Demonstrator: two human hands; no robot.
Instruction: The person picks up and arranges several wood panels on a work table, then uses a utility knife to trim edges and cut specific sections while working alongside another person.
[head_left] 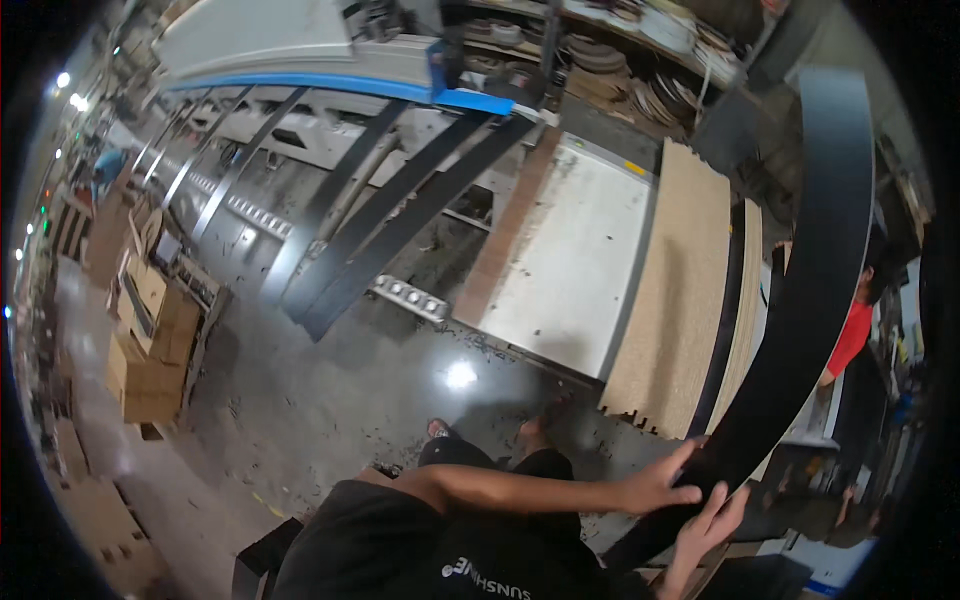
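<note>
A long, narrow black board (815,220) stretches from my hands up to the far right, bowed by the lens. My left hand (662,482) is closed on its left edge, thumb lying over the dark face. Just beside it, my right hand (712,518) grips the opposite edge with its fingers curled onto the board. The near end runs down past my hands at the lower right, partly hidden by them. Left of the board lies a stack of tan particleboard strips (665,300) with a dark strip (722,330) among them.
Several black strips (400,220) extend from a machine with a blue edge (300,82). A white-topped table (575,260) stands ahead. Cardboard boxes (150,375) sit at left, and scraps litter the grey floor (330,420). A person in red (852,335) is at right, behind the board.
</note>
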